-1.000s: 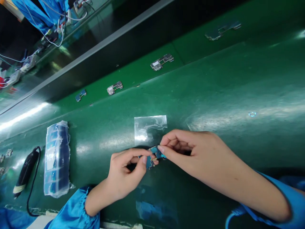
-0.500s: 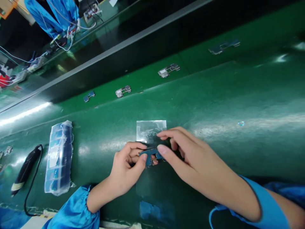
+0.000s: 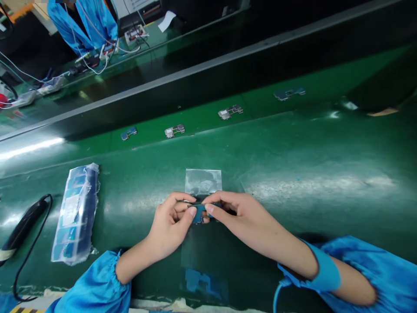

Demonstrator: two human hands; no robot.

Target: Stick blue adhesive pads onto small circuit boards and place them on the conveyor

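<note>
A small blue circuit board [image 3: 199, 214] is held between both hands, above the green bench. My left hand [image 3: 171, 221] pinches its left end between thumb and fingers. With thumb and forefinger, my right hand [image 3: 236, 213] grips the board's right part and upper edge; its other fingers are partly hidden behind. Just beyond the hands lies a clear plastic sheet [image 3: 203, 180] on the bench. Nearer to me, a blue board-shaped piece [image 3: 197, 280] lies under or on a clear film; which one I cannot tell.
Several circuit boards [image 3: 175, 131] lie along the green strip at the back. On the left are a clear plastic pack of blue pieces [image 3: 75, 213] and a black corded tool [image 3: 24, 226]. Across the barrier, a person in blue sleeves [image 3: 86, 26] is near cables and power strips [image 3: 136, 34].
My right hand has moved left and closed its thumb and forefinger on the board. The left hand keeps its hold. The whole view has shifted a little.
</note>
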